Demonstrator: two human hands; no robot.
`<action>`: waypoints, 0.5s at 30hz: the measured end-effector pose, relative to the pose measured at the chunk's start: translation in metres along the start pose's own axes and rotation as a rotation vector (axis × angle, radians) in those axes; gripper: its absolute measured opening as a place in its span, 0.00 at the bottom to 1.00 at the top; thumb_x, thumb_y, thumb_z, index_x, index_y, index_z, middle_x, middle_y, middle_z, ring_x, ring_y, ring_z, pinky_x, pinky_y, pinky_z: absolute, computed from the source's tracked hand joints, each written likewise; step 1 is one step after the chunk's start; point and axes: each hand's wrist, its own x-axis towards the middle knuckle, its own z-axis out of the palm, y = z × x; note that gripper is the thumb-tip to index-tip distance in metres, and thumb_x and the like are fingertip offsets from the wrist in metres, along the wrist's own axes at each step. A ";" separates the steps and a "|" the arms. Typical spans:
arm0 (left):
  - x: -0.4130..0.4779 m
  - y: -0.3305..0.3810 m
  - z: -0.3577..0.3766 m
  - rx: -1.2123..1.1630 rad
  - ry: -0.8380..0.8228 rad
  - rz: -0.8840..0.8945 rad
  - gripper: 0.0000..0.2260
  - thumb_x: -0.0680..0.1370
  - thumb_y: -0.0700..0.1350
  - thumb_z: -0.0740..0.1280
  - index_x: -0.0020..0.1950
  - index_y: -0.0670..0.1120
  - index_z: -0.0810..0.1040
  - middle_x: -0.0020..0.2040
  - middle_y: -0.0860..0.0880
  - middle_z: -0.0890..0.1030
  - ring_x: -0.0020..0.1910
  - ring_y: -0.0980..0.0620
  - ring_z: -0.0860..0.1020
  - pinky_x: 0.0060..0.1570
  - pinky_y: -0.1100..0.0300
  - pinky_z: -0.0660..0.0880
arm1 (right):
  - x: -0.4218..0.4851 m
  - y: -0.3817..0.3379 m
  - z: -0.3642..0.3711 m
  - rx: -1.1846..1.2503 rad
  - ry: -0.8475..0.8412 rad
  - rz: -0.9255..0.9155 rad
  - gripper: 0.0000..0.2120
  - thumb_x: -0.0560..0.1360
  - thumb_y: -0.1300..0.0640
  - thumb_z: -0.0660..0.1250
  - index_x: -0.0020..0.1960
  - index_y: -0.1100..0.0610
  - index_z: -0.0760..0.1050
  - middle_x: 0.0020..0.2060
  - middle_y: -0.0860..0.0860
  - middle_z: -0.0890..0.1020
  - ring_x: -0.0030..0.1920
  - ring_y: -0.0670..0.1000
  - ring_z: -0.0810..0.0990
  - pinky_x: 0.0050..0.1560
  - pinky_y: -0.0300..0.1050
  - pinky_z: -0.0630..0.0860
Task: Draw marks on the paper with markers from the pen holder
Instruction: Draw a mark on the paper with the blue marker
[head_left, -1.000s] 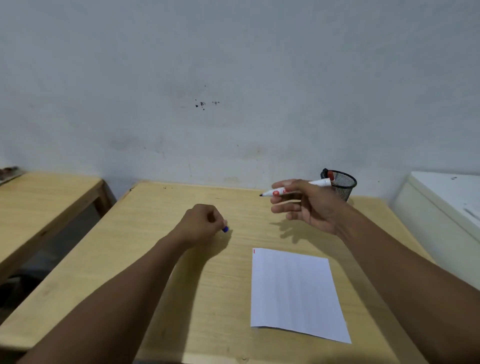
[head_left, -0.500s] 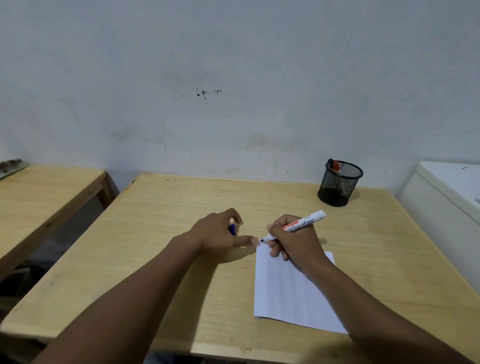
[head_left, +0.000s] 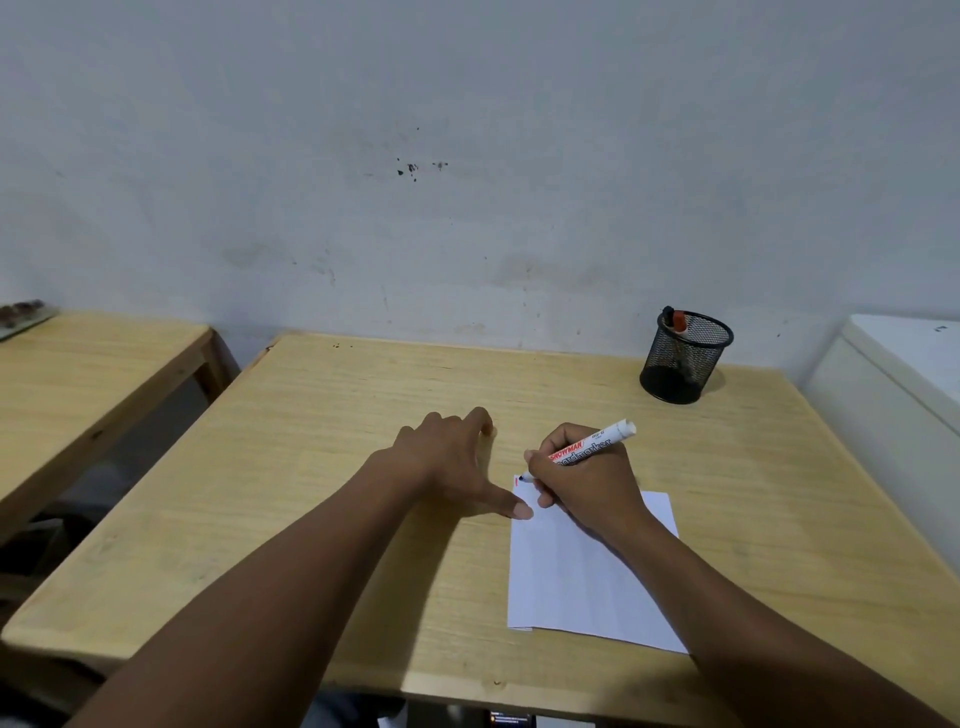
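Marker (head_left: 589, 451) tip down-left, tail up-right

white paper (head_left: 582, 577), black mesh holder (head_left: 684, 358), white marker (head_left: 592, 448) w/ red logo.

A second wooden table (head_left: 78, 374) stands left; a white cabinet (head_left: 904, 395) right.

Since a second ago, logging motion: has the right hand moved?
Yes. The right hand dropped from beside the pen holder toward the person, putting its marker at the paper's far-left corner.
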 end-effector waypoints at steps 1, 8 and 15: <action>0.000 0.000 0.000 -0.001 -0.003 -0.001 0.52 0.53 0.79 0.72 0.71 0.56 0.64 0.56 0.52 0.78 0.61 0.48 0.73 0.62 0.44 0.74 | 0.000 0.001 0.000 0.001 -0.002 -0.004 0.10 0.68 0.56 0.76 0.38 0.61 0.79 0.30 0.57 0.85 0.28 0.54 0.84 0.36 0.52 0.80; -0.002 0.003 -0.002 0.004 -0.008 -0.016 0.53 0.53 0.78 0.73 0.72 0.55 0.64 0.59 0.51 0.78 0.62 0.47 0.72 0.63 0.44 0.74 | 0.002 0.000 0.001 0.022 -0.048 0.012 0.08 0.65 0.58 0.74 0.32 0.58 0.76 0.28 0.59 0.83 0.28 0.56 0.82 0.34 0.50 0.79; 0.003 -0.013 -0.012 -0.268 -0.017 -0.007 0.27 0.66 0.64 0.78 0.59 0.54 0.76 0.50 0.53 0.81 0.54 0.50 0.80 0.54 0.55 0.78 | 0.012 -0.020 -0.015 0.271 0.071 0.157 0.09 0.73 0.57 0.76 0.40 0.56 0.77 0.26 0.54 0.79 0.20 0.50 0.71 0.24 0.39 0.63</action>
